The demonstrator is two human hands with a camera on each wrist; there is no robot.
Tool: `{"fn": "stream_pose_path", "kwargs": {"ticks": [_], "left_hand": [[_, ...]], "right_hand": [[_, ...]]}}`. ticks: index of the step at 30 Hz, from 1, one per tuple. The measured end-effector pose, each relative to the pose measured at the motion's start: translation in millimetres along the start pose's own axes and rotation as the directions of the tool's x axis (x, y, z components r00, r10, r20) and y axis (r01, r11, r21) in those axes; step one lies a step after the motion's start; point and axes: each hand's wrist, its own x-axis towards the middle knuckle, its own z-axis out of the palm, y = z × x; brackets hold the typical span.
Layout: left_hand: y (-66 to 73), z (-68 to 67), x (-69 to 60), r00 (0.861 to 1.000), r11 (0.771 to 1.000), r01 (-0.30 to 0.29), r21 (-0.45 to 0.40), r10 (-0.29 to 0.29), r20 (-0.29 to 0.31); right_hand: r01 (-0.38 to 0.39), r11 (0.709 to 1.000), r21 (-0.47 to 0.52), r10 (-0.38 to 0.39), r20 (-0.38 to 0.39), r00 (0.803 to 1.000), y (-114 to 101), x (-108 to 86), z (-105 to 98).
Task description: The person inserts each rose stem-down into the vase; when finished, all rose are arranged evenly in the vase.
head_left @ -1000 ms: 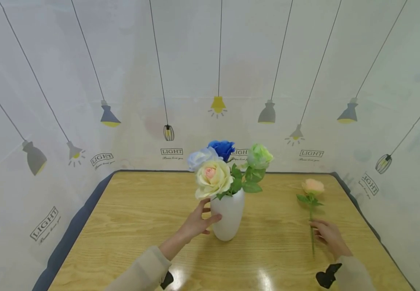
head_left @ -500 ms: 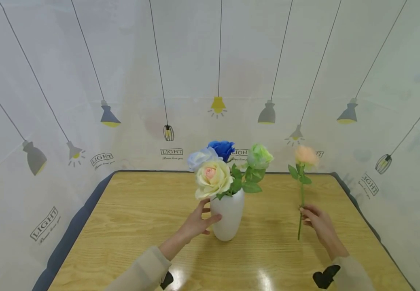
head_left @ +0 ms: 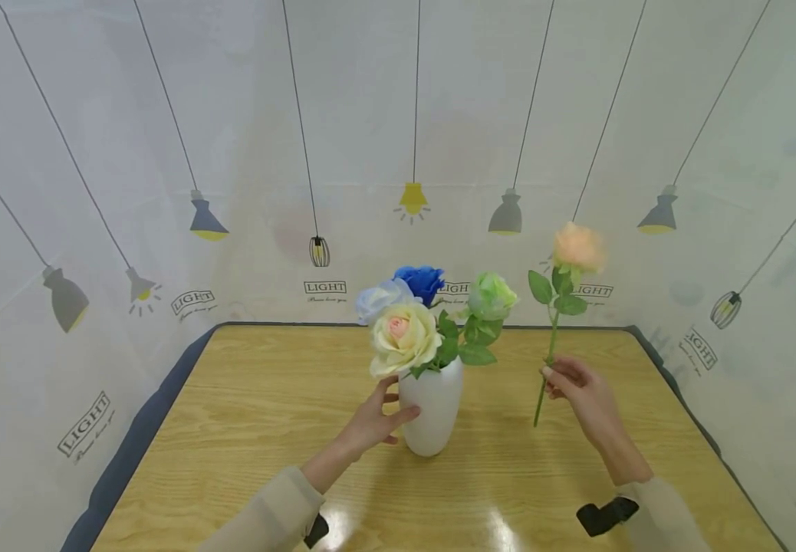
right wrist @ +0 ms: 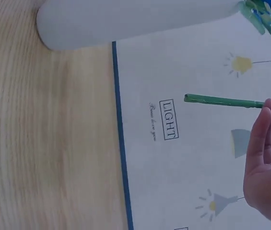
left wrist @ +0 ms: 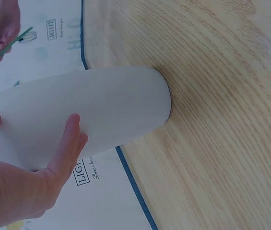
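A white vase [head_left: 429,414] stands upright on the table, holding a cream rose [head_left: 406,337], a pale blue rose [head_left: 383,299], a dark blue rose [head_left: 422,284] and a green rose [head_left: 491,297]. My left hand [head_left: 369,423] holds the vase from its left side, thumb across the front. In the left wrist view, fingers [left wrist: 67,143] lie against its wall. To the right, my right hand [head_left: 586,395] pinches the green stem [right wrist: 221,101] of a peach rose [head_left: 577,249], held up off the table. Its bare lower end points down, slightly toward the vase.
The wooden table [head_left: 267,383] has a dark blue edge along its back and sides. Behind it hangs a pale backdrop [head_left: 356,115] printed with lamps and lettering. Black straps [head_left: 605,515] sit at the sleeves' cuffs.
My right hand has lifted the peach rose off the table and carried it up and left toward the vase. The left hand and vase have stayed in place.
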Motion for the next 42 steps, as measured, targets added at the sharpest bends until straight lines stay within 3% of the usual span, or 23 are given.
{"fn": "stream_pose_path", "kwargs": {"ticks": [5, 11, 22, 30, 35, 42], "left_hand": [[0.0, -0.3, -0.9, 1.000, 1.000, -0.002, 0.002, 0.002, -0.002], [3.1, -0.4, -2.9, 1.000, 1.000, 0.004, -0.003, -0.004, -0.003], [34.1, 0.2, -22.0, 1.000, 1.000, 0.012, 0.004, -0.012, 0.009], [32.8, 0.2, -21.6, 1.000, 1.000, 0.007, 0.002, -0.007, 0.008], [32.7, 0.2, -21.2, 1.000, 1.000, 0.009, 0.000, -0.009, 0.008], [1.1, -0.4, -2.2, 1.000, 1.000, 0.009, 0.015, -0.009, 0.000]], "right_hand": [[0.061, 0.998, 0.020, -0.061, 0.000, 0.998, -22.6, 0.5, 10.4], [0.150, 0.977, 0.149, -0.149, -0.017, 0.989, -47.8, 3.1, 22.6], [0.263, 0.912, 0.315, -0.253, -0.076, 0.965, -92.1, 14.6, 53.0], [0.223, 0.943, 0.246, -0.203, -0.102, 0.974, -107.6, 27.5, 74.5], [0.253, 0.949, 0.187, -0.238, -0.098, 0.966, -115.4, 28.8, 88.2], [0.308, 0.950, 0.047, -0.308, 0.002, 0.951, -122.6, 19.3, 104.3]]}}
